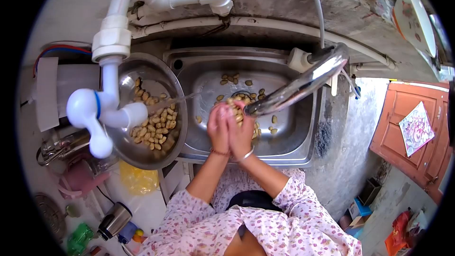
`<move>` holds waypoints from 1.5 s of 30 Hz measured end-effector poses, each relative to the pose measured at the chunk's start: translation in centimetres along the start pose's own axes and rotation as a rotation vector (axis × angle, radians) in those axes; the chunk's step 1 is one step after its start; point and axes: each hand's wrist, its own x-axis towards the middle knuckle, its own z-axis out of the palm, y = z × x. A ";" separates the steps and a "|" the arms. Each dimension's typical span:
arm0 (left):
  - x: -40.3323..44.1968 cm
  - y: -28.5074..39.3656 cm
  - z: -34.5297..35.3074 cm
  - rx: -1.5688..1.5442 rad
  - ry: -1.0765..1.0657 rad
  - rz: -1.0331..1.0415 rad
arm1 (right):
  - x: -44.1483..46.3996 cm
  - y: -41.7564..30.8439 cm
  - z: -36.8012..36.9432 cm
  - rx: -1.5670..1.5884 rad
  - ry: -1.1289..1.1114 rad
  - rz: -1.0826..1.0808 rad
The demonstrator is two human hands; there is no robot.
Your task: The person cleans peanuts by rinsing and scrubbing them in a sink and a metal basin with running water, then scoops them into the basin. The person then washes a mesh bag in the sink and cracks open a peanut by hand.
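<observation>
My left hand (218, 126) and my right hand (242, 132) are pressed together over the steel sink (294, 135), cupped around a pile of unshelled peanuts (238, 110). The palms and most of the held peanuts are hidden from above. More loose peanuts (231, 78) lie scattered on the sink floor around the hands. To the left, a wide metal bowl (177, 90) holds many more unshelled peanuts (154, 130). A thin streak of water (182, 97) seems to run from the white plastic tap (135, 114) toward the sink.
A chrome faucet (303, 83) arches over the sink just right of my hands. White pipes (118, 33) run along the wall. A yellow plastic bag (140, 178) and an electric kettle (115, 220) are at lower left. An orange-brown cabinet (417, 137) stands at right.
</observation>
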 end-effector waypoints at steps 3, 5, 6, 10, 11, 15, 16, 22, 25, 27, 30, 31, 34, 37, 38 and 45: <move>-1.9 6.0 -5.0 0.094 -0.004 0.296 | -3.3 -7.4 0.5 0.044 -0.084 -0.218; -2.7 11.2 -7.5 0.147 0.044 0.413 | -4.8 -11.2 2.3 0.167 -0.234 -0.220; -2.6 12.2 -8.8 0.120 0.118 0.368 | -5.5 -11.8 3.8 0.200 -0.272 -0.194; 2.7 9.6 -19.9 0.097 0.303 0.154 | -7.0 -12.2 11.6 0.340 -0.462 -0.017; 4.6 7.9 -22.5 0.062 0.276 0.128 | -7.1 -11.5 12.8 0.348 -0.515 0.020; 4.8 13.3 -18.4 -0.251 0.507 -0.063 | -7.7 -8.9 13.1 0.176 -0.589 -0.161; 4.1 13.9 -17.7 -0.134 0.480 0.013 | -6.8 -9.2 11.4 0.266 -0.678 -0.094; -1.0 12.4 -13.0 0.417 0.029 0.692 | 2.1 -2.4 2.0 -0.030 -0.296 -0.010; -1.1 9.1 -5.6 0.527 -0.388 0.340 | 9.5 12.5 -1.2 -0.377 -0.198 -0.099; 2.1 1.6 -3.2 0.662 -0.419 0.423 | 11.5 14.5 -3.1 -0.725 -0.091 -0.191; 7.7 -8.4 -1.1 0.989 -0.170 0.394 | 13.3 17.8 -4.4 -1.014 0.008 -0.205; 9.7 -10.1 -0.6 1.064 -0.119 0.364 | 13.3 18.2 -4.2 -1.019 0.015 -0.215; 14.5 -11.9 0.8 1.173 -0.157 0.496 | 12.8 16.6 -1.8 -1.038 -0.024 -0.169; 14.0 -11.5 1.3 1.340 -0.407 0.332 | 11.6 14.7 0.0 -0.970 -0.400 -0.182; 12.8 -10.6 1.0 1.403 -0.497 0.277 | 9.9 14.0 0.3 -0.971 -0.418 -0.207; 4.9 -16.4 -4.5 1.305 -0.518 0.021 | 3.9 12.2 -1.6 -0.896 -0.805 0.049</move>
